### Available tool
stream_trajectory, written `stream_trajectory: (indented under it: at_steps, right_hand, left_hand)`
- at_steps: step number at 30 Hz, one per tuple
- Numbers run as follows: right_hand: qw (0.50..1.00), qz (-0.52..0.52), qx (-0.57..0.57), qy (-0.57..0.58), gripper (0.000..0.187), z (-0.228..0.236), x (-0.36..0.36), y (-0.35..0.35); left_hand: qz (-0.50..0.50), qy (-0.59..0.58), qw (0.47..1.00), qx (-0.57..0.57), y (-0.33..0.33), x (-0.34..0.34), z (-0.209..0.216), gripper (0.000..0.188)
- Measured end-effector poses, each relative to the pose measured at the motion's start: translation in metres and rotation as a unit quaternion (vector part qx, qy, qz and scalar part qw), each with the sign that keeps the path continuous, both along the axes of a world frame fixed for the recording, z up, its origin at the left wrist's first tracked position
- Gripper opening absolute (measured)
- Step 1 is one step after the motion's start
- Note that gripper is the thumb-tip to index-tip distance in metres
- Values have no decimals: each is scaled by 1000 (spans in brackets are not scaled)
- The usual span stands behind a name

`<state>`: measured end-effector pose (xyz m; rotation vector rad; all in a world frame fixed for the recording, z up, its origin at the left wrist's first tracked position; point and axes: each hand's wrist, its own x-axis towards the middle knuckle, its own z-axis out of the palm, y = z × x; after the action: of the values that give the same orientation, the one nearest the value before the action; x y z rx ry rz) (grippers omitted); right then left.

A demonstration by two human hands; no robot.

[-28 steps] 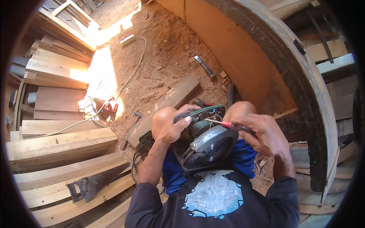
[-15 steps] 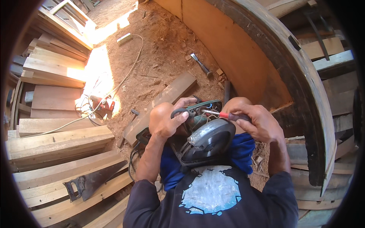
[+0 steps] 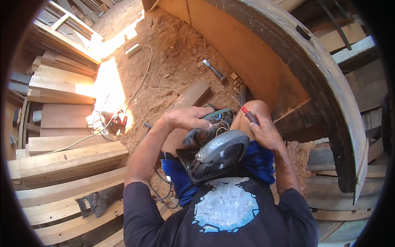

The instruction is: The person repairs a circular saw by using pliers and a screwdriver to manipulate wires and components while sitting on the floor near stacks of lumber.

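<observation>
A circular saw point(image 3: 222, 153) rests across my lap, its round blade guard toward me and wires showing in its opened housing. My left hand point(image 3: 187, 118) lies over the far part of the saw, near the handle; its fingers are stretched out over the green casing. In my right hand point(image 3: 265, 129) is a screwdriver point(image 3: 249, 114) with a red and dark handle. Its shaft points up and away, clear of the saw, beside my right knee.
A chisel point(image 3: 214, 71) and a wooden board point(image 3: 191, 94) lie on the sawdust-strewn floor. Stacked planks point(image 3: 66, 162) with a handsaw point(image 3: 96, 202) fill the left. A long cable point(image 3: 140, 84) runs past a red power tool point(image 3: 117, 118). A large curved wooden panel point(image 3: 325, 86) stands at right.
My right hand has drawn the screwdriver out of the saw's housing and toward my right knee. The left hand has shifted and spread its fingers across the saw's far part.
</observation>
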<state>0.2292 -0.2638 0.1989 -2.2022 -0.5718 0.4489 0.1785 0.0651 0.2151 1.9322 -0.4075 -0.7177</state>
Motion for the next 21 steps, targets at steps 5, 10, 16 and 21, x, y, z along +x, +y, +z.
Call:
stream_trajectory:
  at_steps: [5, 10, 16, 21]
  right_hand:
    - [997, -5, -18, 75, 35, -24, 5, 4]
    - [979, -60, 116, 159, 31, -10, 5, 17]
    - [972, -50, 203, 111, 27, 25, 31, 31]
    - [952, -109, 282, 57, 25, 48, 44, 50]
  left_hand:
    - [88, 137, 977, -134, -14, -12, 2, 45]
    - [243, 117, 934, -236, -17, -69, 25, 56]
    - [380, -12, 816, -434, -4, -107, 16, 59]
    - [481, -82, 635, -599, 1, -107, 0, 66]
